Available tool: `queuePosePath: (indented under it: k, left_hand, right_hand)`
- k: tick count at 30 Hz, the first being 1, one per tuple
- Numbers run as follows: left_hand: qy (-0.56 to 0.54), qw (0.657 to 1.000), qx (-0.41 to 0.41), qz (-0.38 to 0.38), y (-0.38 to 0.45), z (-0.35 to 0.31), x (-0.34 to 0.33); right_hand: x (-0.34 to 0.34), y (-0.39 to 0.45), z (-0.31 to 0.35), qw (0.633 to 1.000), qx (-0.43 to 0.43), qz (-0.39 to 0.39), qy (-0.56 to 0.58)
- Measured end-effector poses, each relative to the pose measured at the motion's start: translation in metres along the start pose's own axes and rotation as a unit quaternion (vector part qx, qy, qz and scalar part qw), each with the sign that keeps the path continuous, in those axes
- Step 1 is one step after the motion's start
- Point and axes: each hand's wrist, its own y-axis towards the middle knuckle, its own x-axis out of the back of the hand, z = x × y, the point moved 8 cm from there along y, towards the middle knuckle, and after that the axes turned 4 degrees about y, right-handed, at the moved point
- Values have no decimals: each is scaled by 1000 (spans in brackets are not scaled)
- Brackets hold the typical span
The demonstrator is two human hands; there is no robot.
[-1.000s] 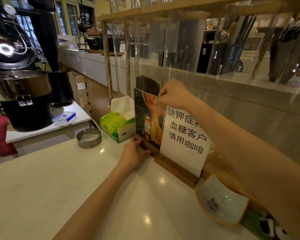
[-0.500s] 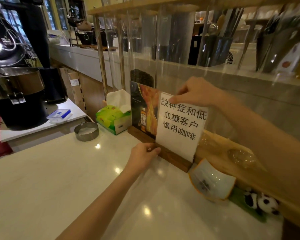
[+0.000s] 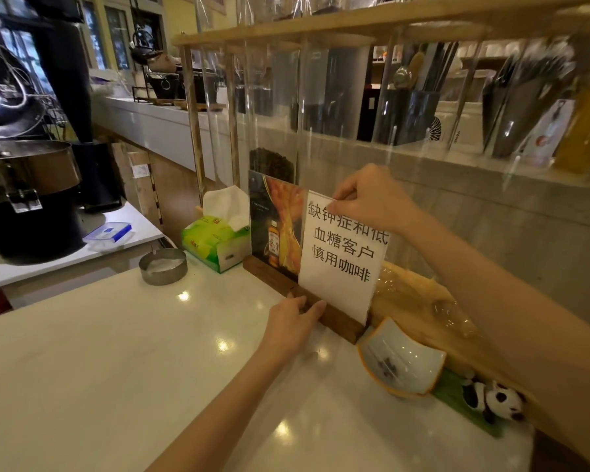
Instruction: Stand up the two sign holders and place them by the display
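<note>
Two sign holders stand upright side by side on the white counter (image 3: 116, 352), against the clear display rack (image 3: 321, 97). The left one, a drink-advert sign holder (image 3: 275, 229), has a dark wooden base. The right one, a white text sign holder (image 3: 341, 260), sits on its wooden base (image 3: 338, 318). My right hand (image 3: 372, 199) pinches the top edge of the white sign. My left hand (image 3: 293, 318) grips the front of its wooden base.
A green tissue box (image 3: 215, 243) and a round metal ashtray (image 3: 163, 266) sit left of the signs. A small white dish (image 3: 401, 361) and a toy panda (image 3: 494, 400) lie to the right. A black roaster pot (image 3: 28, 199) stands at far left.
My hands shifted right from the advert sign to the white text sign: left hand from the left base to the right base, right hand further along the top edge.
</note>
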Motion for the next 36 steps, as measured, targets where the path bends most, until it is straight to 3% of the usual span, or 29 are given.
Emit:
queuePosePath:
  k: [14,21,26,29,34,36]
  left_hand:
    - [15,1000,-7,2,2,-1,-3]
    - [51,998,10,41,3,-4,0]
    - [90,993,1,76,2,-6,17]
    - [112,992,-5,62,-4,-12,40]
    - [134,990,-23,21,-23,-16,82]
    - [135,990,-21,-18,-34,-14,101]
  right_hand:
    - [-1,-2,2,1000,0,7,-17]
    - [-5,-7,8,998,3,36,-51]
    - [-8,-15,12,991,3,65,-121]
    - [-6,-25,27,984,38,25,-171]
    - [-14,-58,70,987,140,-81,-24]
    - [-28,-69,77,984,132,-91,74]
